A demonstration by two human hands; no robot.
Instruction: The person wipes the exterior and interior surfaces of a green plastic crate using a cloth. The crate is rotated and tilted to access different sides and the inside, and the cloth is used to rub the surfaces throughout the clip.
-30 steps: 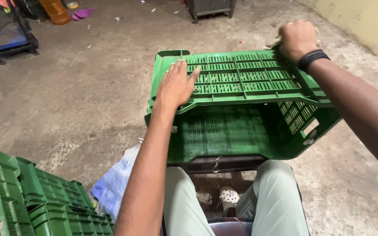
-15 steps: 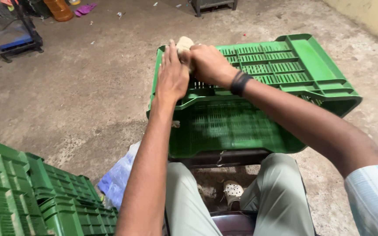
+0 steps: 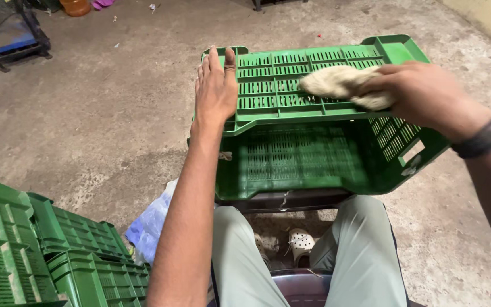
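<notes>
Green slatted crate (image 3: 313,153), tipped on its side over the knees, is steadied by the flat, open left hand (image 3: 216,91) while a pale scrubbing pad (image 3: 342,82) is clutched in the right hand (image 3: 421,94), best pressed firmly along the slats.

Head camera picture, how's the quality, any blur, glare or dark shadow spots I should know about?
Head view: light is soft and even, no glare on the green crate. The right hand and the pale cloth it grips are slightly smeared by motion; the left hand, flat on the crate, is sharp. The space under the crate by the white shoe is in shadow. Edges bow a little, wide-angle.
</notes>
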